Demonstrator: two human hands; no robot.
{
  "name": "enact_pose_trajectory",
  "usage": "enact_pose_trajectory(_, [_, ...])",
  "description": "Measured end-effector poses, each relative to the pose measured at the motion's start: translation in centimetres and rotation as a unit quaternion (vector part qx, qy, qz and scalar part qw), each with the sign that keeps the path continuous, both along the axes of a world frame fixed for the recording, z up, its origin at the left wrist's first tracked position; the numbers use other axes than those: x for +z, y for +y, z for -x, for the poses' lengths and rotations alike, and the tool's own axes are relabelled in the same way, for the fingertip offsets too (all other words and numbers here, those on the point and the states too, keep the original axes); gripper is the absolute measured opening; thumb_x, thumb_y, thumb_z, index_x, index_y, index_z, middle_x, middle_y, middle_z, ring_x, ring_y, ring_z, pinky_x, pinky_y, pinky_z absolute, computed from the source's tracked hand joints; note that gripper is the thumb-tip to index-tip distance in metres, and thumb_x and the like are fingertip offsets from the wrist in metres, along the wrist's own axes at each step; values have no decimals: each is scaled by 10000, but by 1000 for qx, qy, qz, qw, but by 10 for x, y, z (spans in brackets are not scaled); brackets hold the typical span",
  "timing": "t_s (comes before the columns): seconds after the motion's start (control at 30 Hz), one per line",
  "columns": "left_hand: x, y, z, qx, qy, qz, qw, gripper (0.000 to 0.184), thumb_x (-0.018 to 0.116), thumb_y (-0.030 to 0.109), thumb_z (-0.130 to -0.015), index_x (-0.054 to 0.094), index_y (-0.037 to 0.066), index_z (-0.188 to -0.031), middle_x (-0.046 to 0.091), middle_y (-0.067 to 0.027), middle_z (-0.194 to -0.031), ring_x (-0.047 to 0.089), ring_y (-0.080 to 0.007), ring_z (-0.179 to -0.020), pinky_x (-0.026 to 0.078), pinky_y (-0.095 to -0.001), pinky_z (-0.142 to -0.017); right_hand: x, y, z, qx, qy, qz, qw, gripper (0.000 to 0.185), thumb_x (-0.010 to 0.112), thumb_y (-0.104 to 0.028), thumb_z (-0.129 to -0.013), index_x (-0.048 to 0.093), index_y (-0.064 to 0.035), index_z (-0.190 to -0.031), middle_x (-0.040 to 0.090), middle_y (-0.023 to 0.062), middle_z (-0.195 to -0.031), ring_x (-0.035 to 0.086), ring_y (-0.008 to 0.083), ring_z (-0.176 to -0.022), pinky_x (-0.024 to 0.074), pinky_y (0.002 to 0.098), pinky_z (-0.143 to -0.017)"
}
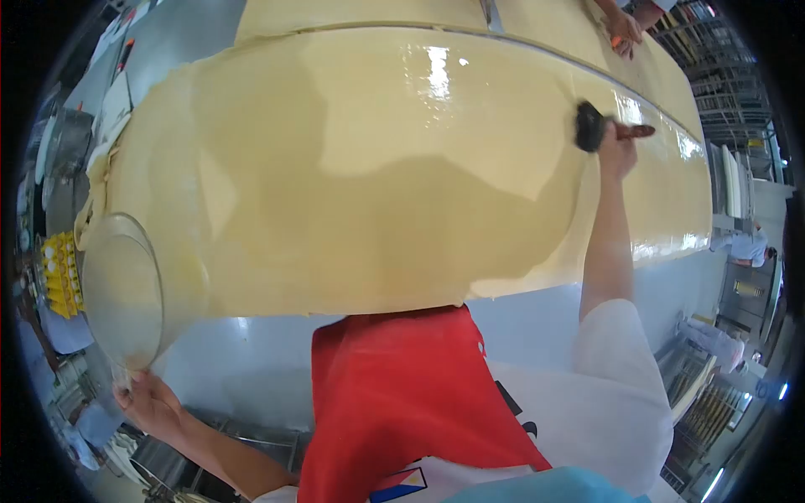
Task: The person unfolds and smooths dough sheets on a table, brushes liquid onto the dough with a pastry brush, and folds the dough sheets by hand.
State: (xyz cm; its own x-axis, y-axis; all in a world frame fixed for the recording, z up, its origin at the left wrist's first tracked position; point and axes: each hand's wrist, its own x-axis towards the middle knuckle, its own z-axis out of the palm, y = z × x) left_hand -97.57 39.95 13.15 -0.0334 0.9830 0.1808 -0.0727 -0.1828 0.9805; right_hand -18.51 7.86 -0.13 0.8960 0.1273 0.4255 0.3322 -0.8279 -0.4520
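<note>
A wide sheet of pale yellow dough (369, 243) covers most of the table. My right hand (617, 154) is wrapped around the handle of a pastry brush (589, 127), whose dark bristles touch the right part of the sheet. Wet, shiny streaks lie around the brush and at the sheet's upper middle. At the lower left, my left hand (153, 407) grips a clear plastic jug (124, 289) by its handle. The jug is beside the left end of the dough; its contents are hard to make out.
Another person's hand (625, 38) holds something orange over a second dough strip (562, 29) beyond a long seam. Yellow egg trays (62, 272) are stacked at the left. Racks (713, 67) stand at the upper right. Other people work at the right.
</note>
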Motion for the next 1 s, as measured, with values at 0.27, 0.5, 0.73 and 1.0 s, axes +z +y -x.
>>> enact_pose_trajectory(0.27, [-28,4,52,39,29,-19,999,193,686,-33,-811,574,-15,-967,609,-77,-941,561,-159,-893,443,-301,-869,-18,237,110,51,190,-242,950,435,572,-404,-833,670,-22,-1016,695,180,-931,665,331,-921,512,438,-806])
enact_pose_trajectory(0.5, [-8,-9,0,64,43,-6,997,227,702,-23,-802,574,-22,-989,611,-83,-918,558,-156,-875,427,-288,-840,13,369,308,371,189,-113,902,419,572,-443,-865,652,-31,-842,659,216,-760,640,416,-779,511,488,-715])
enact_pose_trajectory(0.73, [-4,-47,-39,46,68,5,997,230,692,-1,-834,563,-42,-1020,615,-90,-905,568,-159,-851,443,-286,-831,2,248,132,267,203,-187,923,413,604,-399,-854,659,10,-868,667,236,-790,660,394,-809,512,484,-737])
enact_pose_trajectory(1.0, [10,-109,-136,-15,68,18,997,167,681,18,-851,566,-6,-971,631,-89,-851,580,-156,-822,461,-257,-795,-2,89,-47,172,133,-202,955,358,630,-370,-825,688,-22,-883,684,201,-828,663,364,-839,509,443,-788])
